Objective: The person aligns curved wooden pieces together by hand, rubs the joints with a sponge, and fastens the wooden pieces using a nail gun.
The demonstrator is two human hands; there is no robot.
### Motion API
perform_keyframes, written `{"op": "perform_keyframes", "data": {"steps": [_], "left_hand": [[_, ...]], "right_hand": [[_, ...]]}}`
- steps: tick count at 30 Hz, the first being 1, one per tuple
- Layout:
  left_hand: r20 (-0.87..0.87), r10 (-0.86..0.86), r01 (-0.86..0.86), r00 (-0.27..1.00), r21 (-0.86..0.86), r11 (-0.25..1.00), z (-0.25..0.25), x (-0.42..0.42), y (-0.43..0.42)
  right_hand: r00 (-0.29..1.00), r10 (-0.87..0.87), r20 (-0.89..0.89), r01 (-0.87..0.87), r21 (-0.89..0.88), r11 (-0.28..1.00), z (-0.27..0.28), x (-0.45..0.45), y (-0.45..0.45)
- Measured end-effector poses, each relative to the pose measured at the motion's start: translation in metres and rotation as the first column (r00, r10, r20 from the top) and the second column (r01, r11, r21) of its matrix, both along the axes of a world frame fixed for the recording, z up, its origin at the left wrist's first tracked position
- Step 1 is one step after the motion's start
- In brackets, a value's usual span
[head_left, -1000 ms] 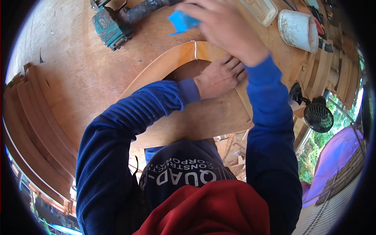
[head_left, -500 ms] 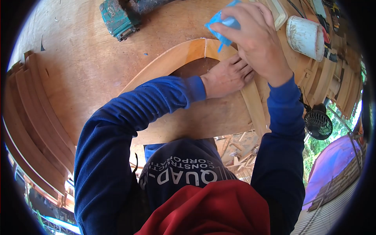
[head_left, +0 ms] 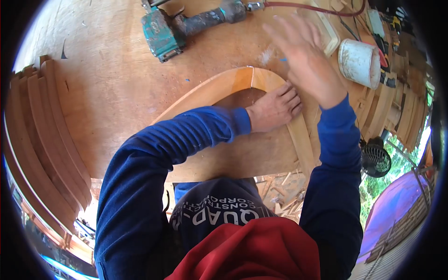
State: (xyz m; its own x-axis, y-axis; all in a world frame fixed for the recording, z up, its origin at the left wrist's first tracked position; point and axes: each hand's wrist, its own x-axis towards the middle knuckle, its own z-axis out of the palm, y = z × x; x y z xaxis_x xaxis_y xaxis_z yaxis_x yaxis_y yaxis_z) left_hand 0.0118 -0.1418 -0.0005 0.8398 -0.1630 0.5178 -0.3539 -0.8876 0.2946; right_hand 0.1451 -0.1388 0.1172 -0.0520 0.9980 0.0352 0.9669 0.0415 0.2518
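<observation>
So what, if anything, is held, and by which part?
Left hand grips or presses the curved wood right of its white seam; the open, blurred right hand appears empty.

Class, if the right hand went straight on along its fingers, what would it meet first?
Probably the red hose, but the right hand looks raised above the table, so it might pass over.

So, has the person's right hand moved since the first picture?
Yes. Judged against the white bucket, the right hand has shifted rightward across the view and is now closer to the bucket.
</observation>
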Motion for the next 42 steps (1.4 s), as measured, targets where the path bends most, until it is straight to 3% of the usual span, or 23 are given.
{"op": "perform_keyframes", "data": {"steps": [1,4,6,9,10,11,13,14,15,19,21,24,27,30,32,34,37,41,42], "left_hand": [[-0.017,-0.025,0.024,1.000,-0.027,0.999,-0.004,-0.001,-0.006],[-0.033,-0.051,0.048,0.998,-0.066,0.997,-0.005,-0.003,-0.007],[-0.085,-0.087,0.076,0.993,-0.118,0.990,-0.016,-0.002,-0.014],[0.218,0.130,-0.083,0.967,-0.211,0.974,-0.008,-0.008,-0.007],[-0.070,-0.069,0.055,0.995,-0.188,0.981,0.000,-0.008,-0.001],[-0.350,-0.260,0.193,0.900,-0.214,0.958,0.010,-0.007,0.008],[-0.403,-0.286,0.228,0.869,-0.186,0.956,0.009,-0.007,0.005],[-0.185,-0.132,0.115,0.974,-0.096,0.989,0.001,-0.007,0.001],[0.052,0.015,-0.013,0.999,-0.036,0.999,-0.005,-0.008,-0.005],[0.046,0.048,-0.047,0.998,-0.024,0.999,-0.008,-0.001,-0.011],[0.036,0.048,-0.047,0.998,-0.018,0.999,-0.008,-0.001,-0.012],[0.036,0.029,-0.028,0.999,-0.030,0.999,-0.009,-0.002,-0.012],[0.036,0.026,-0.025,0.999,-0.037,0.999,-0.010,-0.001,-0.012],[0.039,0.030,-0.029,0.999,-0.044,0.999,-0.013,0.000,-0.014],[0.047,0.029,-0.027,0.998,-0.045,0.999,-0.013,0.001,-0.015],[0.049,0.034,-0.032,0.998,-0.048,0.998,-0.013,0.001,-0.014],[0.072,0.065,-0.064,0.995,-0.026,0.998,-0.013,-0.001,-0.014],[0.076,0.059,-0.058,0.995,-0.023,0.998,-0.015,0.000,-0.015],[0.081,0.059,-0.057,0.995,-0.021,0.998,-0.015,0.000,-0.014]], "right_hand": [[0.992,0.006,-0.126,-0.009,-0.021,1.000,0.005,-0.012,0.012],[0.953,0.120,-0.278,-0.123,0.007,0.992,-0.002,-0.040,0.051],[0.943,0.208,-0.260,-0.185,0.111,0.977,-0.026,-0.056,0.081],[0.959,0.212,-0.185,-0.193,0.117,0.974,-0.068,-0.068,0.118],[0.969,0.193,-0.155,-0.180,0.090,0.980,-0.078,-0.068,0.126],[0.967,0.178,-0.181,-0.166,0.079,0.983,-0.084,-0.064,0.133],[0.959,0.159,-0.234,-0.152,0.046,0.987,-0.086,-0.061,0.146],[0.960,0.078,-0.269,-0.102,-0.076,0.992,-0.069,-0.066,0.152],[0.956,-0.017,-0.293,-0.045,-0.203,0.978,-0.039,-0.071,0.156],[0.895,-0.094,-0.435,-0.012,-0.236,0.972,0.037,-0.055,0.161],[0.801,0.052,-0.597,-0.111,-0.063,0.992,0.056,-0.041,0.153],[0.822,-0.139,-0.552,-0.032,-0.289,0.957,0.105,-0.026,0.128],[0.841,-0.433,-0.324,0.155,-0.622,0.768,0.148,-0.012,0.100],[0.796,-0.600,-0.074,0.300,-0.814,0.498,0.163,-0.015,0.092],[0.732,-0.675,-0.097,0.311,-0.833,0.458,0.153,-0.022,0.087],[0.610,-0.752,-0.252,0.274,-0.823,0.498,0.136,-0.038,0.075],[0.549,-0.828,-0.111,0.183,-0.951,0.249,0.113,-0.040,0.083],[0.603,-0.788,-0.129,0.182,-0.939,0.293,0.103,-0.045,0.086],[0.598,-0.800,-0.042,0.171,-0.969,0.179,0.112,-0.049,0.100]]}}
